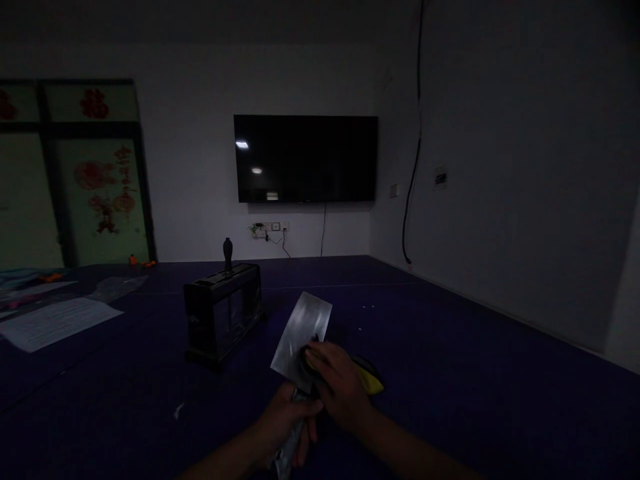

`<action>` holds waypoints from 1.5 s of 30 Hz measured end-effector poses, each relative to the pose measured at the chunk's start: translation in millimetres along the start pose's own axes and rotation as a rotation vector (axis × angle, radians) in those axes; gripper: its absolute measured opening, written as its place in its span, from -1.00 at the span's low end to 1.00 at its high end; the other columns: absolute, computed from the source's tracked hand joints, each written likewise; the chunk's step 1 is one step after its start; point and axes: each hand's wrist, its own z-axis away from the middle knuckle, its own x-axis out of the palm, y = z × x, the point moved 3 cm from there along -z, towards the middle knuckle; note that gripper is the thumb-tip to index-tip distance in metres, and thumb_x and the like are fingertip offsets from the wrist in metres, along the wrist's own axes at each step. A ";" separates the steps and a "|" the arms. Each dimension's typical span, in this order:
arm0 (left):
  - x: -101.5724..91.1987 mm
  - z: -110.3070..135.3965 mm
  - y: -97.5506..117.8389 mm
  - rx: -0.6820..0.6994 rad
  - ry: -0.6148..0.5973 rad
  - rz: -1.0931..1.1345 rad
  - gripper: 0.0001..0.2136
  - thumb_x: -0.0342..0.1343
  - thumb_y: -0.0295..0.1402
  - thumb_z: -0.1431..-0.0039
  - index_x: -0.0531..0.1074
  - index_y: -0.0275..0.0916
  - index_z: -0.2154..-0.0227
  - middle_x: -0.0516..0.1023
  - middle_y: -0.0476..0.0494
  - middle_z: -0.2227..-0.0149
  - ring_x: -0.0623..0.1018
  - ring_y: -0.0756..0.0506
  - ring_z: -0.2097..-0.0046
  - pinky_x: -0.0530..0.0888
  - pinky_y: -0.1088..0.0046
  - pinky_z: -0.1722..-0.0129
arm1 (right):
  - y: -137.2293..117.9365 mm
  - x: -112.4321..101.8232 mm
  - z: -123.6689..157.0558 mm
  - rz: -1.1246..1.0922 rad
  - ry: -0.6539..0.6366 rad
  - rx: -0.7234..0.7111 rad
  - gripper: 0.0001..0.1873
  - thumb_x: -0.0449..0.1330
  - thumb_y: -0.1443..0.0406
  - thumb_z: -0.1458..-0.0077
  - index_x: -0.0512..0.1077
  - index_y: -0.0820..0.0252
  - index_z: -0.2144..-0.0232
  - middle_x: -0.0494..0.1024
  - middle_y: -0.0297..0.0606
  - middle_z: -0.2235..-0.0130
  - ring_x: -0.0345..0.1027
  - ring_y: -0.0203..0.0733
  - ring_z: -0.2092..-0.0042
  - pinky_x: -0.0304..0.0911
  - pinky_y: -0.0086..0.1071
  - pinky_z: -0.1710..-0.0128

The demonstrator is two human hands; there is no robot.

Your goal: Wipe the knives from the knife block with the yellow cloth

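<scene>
A cleaver (pixel 303 327) with a broad, shiny rectangular blade is held up in front of me, tilted to the right. My left hand (pixel 287 417) wraps round its greyish handle (pixel 286 453), part of which shows below the fingers. Against the flat of the blade, near its lower end, my right hand (pixel 340 383) presses a soft black and yellow cloth (pixel 311 360). More black and yellow material (pixel 370 380) shows beyond that hand; whether it is the same piece I cannot tell.
A black knife block (pixel 200 320) with one dark handle (pixel 228 253) sticking up stands left of the cleaver on the dark blue surface. Printed paper (pixel 60 323) and clear plastic wrapping (pixel 117 288) lie farther left. A television (pixel 306 160) hangs on the far wall.
</scene>
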 end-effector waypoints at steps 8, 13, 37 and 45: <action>1.0 -2.9 -3.9 0.005 0.001 0.014 -0.70 0.02 -0.26 0.14 0.28 -0.34 0.81 0.28 -0.10 0.84 0.27 0.03 0.81 0.11 0.62 0.83 | -6.5 -1.3 0.5 -0.041 0.038 -0.042 -0.58 0.07 0.40 -0.03 0.28 0.13 0.01 0.49 -0.15 0.15 0.34 -0.09 0.09 0.29 -0.13 0.13; 2.7 -2.4 -4.5 -0.004 0.033 -0.002 -0.77 0.00 -0.31 0.20 0.27 -0.32 0.81 0.29 -0.09 0.84 0.28 0.01 0.81 0.16 0.59 0.84 | -11.8 -6.6 -2.6 -0.025 -0.136 -0.072 -0.51 0.04 0.30 -0.10 0.17 0.22 -0.10 0.36 -0.10 -0.05 0.14 -0.05 -0.12 0.20 -0.10 0.00; -1.7 -6.2 -8.0 0.028 0.007 0.064 -0.72 0.10 -0.21 0.22 0.30 -0.35 0.76 0.30 -0.09 0.82 0.29 0.00 0.80 0.17 0.58 0.83 | -15.1 -20.1 -2.6 -0.133 -0.571 -0.186 -0.28 0.02 0.35 -0.07 -0.18 0.34 -0.23 0.03 -0.02 -0.22 -0.20 -0.06 -0.25 -0.21 0.01 -0.18; -5.5 -9.0 -10.2 -0.060 -0.012 0.041 -0.73 0.12 -0.18 0.22 0.25 -0.28 0.53 0.33 -0.01 0.79 0.31 -0.02 0.78 0.12 0.60 0.80 | 1.1 -25.6 -8.4 -0.013 -0.631 -0.312 -0.40 -0.09 0.49 -0.14 -0.09 0.19 -0.22 0.15 -0.21 -0.19 -0.07 -0.22 -0.21 -0.08 -0.20 -0.20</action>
